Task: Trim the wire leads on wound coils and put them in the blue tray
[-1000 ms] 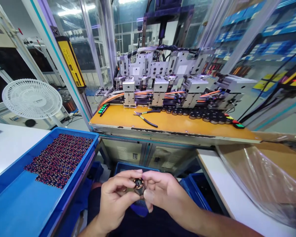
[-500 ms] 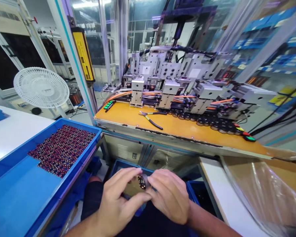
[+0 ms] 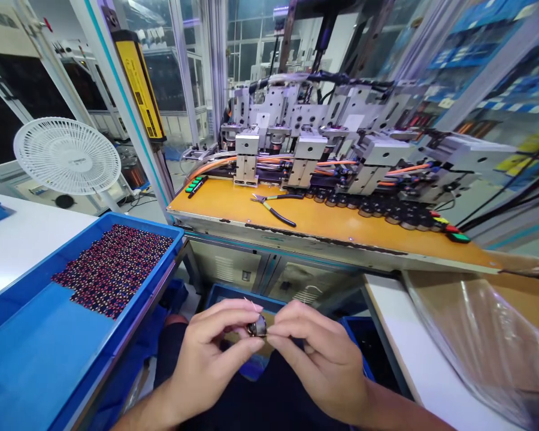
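Swivelled since earlier, the cylinder [image 3: 260, 326] faces left, axis sideways, gripped by left hand [image 3: 206, 356], right hand [image 3: 326, 353] pinched alongside.

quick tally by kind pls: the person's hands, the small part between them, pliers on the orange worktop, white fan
Hands: 2, left hand and right hand
Small metal cylindrical part: 1
Pliers: 1
White fan: 1
Total: 5
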Tool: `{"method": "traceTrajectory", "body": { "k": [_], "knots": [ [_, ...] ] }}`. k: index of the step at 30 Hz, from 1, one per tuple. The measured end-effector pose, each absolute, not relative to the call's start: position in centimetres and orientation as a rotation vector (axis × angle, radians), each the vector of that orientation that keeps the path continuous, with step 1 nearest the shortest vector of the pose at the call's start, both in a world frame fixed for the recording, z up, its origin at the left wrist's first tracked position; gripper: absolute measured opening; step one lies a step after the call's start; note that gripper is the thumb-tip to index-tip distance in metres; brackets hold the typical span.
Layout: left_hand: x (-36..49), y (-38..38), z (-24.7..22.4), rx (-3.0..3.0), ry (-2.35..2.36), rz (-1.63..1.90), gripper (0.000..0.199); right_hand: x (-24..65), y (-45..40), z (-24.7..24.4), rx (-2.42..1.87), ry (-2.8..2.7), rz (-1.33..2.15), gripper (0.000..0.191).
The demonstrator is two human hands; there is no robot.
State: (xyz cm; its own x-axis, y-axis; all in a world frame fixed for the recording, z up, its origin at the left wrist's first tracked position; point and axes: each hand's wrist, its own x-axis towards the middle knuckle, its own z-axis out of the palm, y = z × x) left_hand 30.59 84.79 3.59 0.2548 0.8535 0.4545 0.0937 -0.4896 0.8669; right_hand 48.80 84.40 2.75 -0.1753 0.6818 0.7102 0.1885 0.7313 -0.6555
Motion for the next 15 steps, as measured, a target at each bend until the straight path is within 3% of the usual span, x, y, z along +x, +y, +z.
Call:
{"method": "traceTrajectory", "body": {
  "k": [5, 11, 15],
  "knots": [
    [30.8, 84.8, 3.6, 1.546, 0.764, 1.262, 0.026, 48.7, 84.1, 2.6, -0.731, -1.684, 0.581, 0.011],
    [30.0, 85.3, 4.2, 1.802, 0.878, 1.322, 0.018, 51.3, 83.9, 2.2, -0.959, -1.595, 0.644, 0.019],
    [29.5, 85.4, 4.9, 2.172, 0.940, 1.210, 0.021, 53.6, 83.8, 3.2, -0.949, -1.838, 0.218, 0.004]
  ]
}}
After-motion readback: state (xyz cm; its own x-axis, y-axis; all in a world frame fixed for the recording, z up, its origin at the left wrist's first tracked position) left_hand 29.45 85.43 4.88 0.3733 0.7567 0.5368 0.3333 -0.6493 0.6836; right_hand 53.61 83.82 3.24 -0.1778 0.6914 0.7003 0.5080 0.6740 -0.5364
